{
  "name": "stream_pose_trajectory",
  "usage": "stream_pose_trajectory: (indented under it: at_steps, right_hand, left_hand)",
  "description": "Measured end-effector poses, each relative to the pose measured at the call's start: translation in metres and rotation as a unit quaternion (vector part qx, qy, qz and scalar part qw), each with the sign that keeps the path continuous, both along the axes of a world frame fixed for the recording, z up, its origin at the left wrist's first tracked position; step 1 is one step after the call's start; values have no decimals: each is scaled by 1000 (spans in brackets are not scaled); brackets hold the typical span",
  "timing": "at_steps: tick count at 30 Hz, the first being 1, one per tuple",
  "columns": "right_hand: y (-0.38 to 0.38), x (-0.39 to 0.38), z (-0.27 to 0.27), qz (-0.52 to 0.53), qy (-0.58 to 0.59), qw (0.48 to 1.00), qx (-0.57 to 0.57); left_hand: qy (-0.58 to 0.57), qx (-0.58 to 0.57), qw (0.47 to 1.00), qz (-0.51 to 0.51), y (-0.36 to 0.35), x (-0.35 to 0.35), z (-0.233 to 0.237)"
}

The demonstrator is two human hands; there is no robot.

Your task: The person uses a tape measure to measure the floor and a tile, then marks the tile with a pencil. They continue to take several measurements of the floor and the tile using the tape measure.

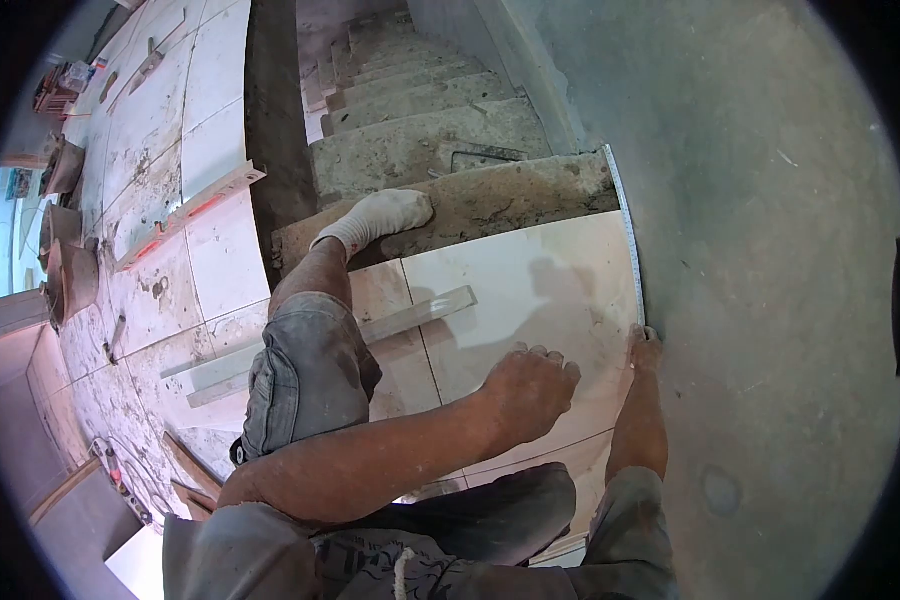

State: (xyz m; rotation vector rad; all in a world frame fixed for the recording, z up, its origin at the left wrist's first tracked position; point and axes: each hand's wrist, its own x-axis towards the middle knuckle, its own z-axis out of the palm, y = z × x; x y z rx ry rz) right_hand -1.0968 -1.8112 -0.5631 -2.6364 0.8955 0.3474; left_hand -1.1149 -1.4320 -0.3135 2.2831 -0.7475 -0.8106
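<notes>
Aluminium straightedge [422,313] lies across the left of the pale tile [530,280] on the stair landing. Left hand [528,390] rests on the tile's near part, grip curled closed, contents hidden. Right hand [645,346] touches the near end of the tape measure [629,235] along the tile's right edge, by the wall; grip unclear.

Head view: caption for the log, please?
Curled left hand rests on tile; right hand pins tape beside wall.

The palm of the left hand [530,388] is hidden against the tile [530,285]. A knee [310,370] covers the middle of the pale strip [425,311]; the far-left clutter [62,88] is too blurred to name.
</notes>
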Motion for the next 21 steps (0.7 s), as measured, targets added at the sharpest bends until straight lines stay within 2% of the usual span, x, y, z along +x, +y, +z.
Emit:
stream_pose_trajectory:
  at_steps: [3, 7, 12, 21]
  right_hand:
    - [-5, 0, -7, 5, -14, 1000, 13]
    - [19, 3, 21, -21, -19, 999, 41]
    - [17, 3, 21, 2, 6, 1000, -7]
    - [14, 2, 17, 0, 12, 1000, -11]
  left_hand:
    - [-8, 0, 1000, 1, 0, -1, 0]
    - [2, 5, 1000, -5, -1, 0, 1]
    - [-1, -6, 1000, 8, -1, -2, -1]
    - [10, 10, 1000, -4, -2, 0, 2]
